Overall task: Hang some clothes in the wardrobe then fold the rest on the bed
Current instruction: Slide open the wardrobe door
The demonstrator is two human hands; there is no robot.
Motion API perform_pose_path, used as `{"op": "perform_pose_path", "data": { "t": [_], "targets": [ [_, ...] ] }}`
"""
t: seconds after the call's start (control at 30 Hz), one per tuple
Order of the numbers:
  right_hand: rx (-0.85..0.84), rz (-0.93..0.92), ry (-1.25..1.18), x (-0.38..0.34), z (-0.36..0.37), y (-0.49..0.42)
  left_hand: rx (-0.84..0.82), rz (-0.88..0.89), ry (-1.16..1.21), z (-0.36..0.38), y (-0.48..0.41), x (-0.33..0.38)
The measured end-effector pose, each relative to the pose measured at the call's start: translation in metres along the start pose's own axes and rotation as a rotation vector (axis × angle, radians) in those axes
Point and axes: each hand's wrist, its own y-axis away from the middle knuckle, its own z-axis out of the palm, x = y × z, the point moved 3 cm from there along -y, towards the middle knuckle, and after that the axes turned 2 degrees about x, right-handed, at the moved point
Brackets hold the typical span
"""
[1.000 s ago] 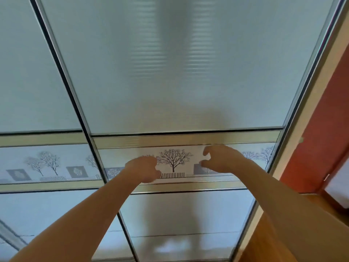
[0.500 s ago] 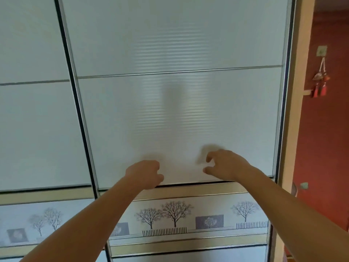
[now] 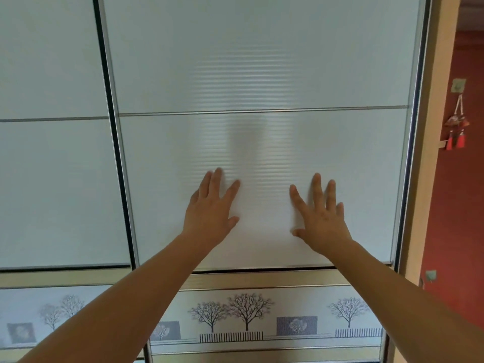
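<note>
Pressing flat on one frosted sliding wardrobe door (image 3: 262, 61): two hands, left hand (image 3: 210, 212) and right hand (image 3: 320, 218), fingers spread. Second door (image 3: 52, 153) beside; one red tassel ornament (image 3: 457, 127) on wall.

The wardrobe (image 3: 183, 48) stands shut, fronted by tall sliding doors of frosted white panels in slim silvery frames; the right sliding door (image 3: 353, 153) fills most of the view, its glazing finely ribbed in horizontal lines and split by a thin metal rail (image 3: 262, 110); its right edge sits against a pale upright post; the left sliding door (image 3: 52, 179) lies just beside it, the two meeting at a dark vertical stile; lower down a decorative band (image 3: 262, 315) runs across both doors, printed with bare trees, small fences and grey squares; the left hand (image 3: 210, 213) and right hand (image 3: 320, 218) lie flat, fingers spread, on the right door's middle panel.
</note>
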Motion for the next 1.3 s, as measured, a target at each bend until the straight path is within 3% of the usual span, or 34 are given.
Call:
{"op": "perform_pose_path", "data": {
  "t": [0.17,0.5,0.63,0.87,1.0,1.2,1.3],
  "targets": [
    [0.012,0.002,0.001,-0.014,0.005,-0.003,0.085,0.024,0.002,-0.021,-0.034,-0.004],
    [0.014,-0.110,-0.004,-0.074,-0.001,-0.005,0.002,-0.063,-0.068,-0.034,-0.071,-0.027],
    [0.199,-0.173,-0.124,-0.079,-0.021,-0.016,0.009,-0.102,-0.115,-0.031,-0.059,-0.059],
    [0.670,0.076,-0.416,-0.026,-0.086,-0.060,0.010,-0.152,-0.114,-0.033,-0.041,-0.110],
    [0.595,0.238,-0.500,-0.022,-0.095,-0.089,0.015,-0.185,-0.092,-0.033,-0.033,-0.137],
    [0.656,0.249,-0.646,-0.050,-0.078,-0.101,0.013,-0.260,-0.042,-0.035,-0.019,-0.168],
    [0.574,0.294,-0.767,-0.056,-0.051,-0.102,0.006,-0.304,-0.013,-0.036,-0.015,-0.181]
  ]
}}
